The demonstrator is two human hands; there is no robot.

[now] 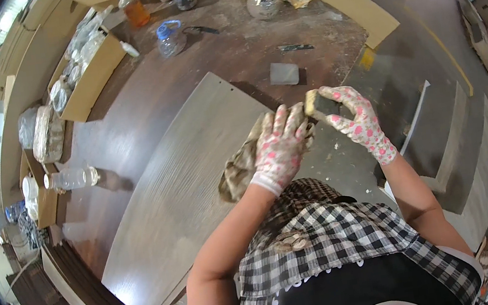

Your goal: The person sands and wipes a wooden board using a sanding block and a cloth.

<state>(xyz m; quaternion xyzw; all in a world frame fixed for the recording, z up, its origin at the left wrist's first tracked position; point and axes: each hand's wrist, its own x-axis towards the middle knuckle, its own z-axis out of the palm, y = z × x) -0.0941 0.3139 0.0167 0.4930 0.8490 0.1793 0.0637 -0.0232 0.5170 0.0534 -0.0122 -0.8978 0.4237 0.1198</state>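
Observation:
A grey wood-grain board [186, 142] lies on the brown worktable. My left hand [281, 150], in a white glove with pink spots, presses a crumpled, stained rag [237, 169] at the board's right edge, fingers stretched over the cloth. To the right, my right hand [359, 116], in a matching glove, grips a sponge block [312, 104] between thumb and fingers. The block has a yellowish side and a dark face, and its near corner is close to my left fingertips. A small translucent grey block [285, 74] rests on the table beyond my hands.
Beyond the board stand a blue-capped bottle [171, 40], a bottle of amber liquid [134, 9] and a round clear jug [264, 1]. A dark knife [295, 48] lies nearby. At left are a carton of plastic bags [92, 74] and a tipped clear bottle [73, 178]. Boards [453, 154] lie at right.

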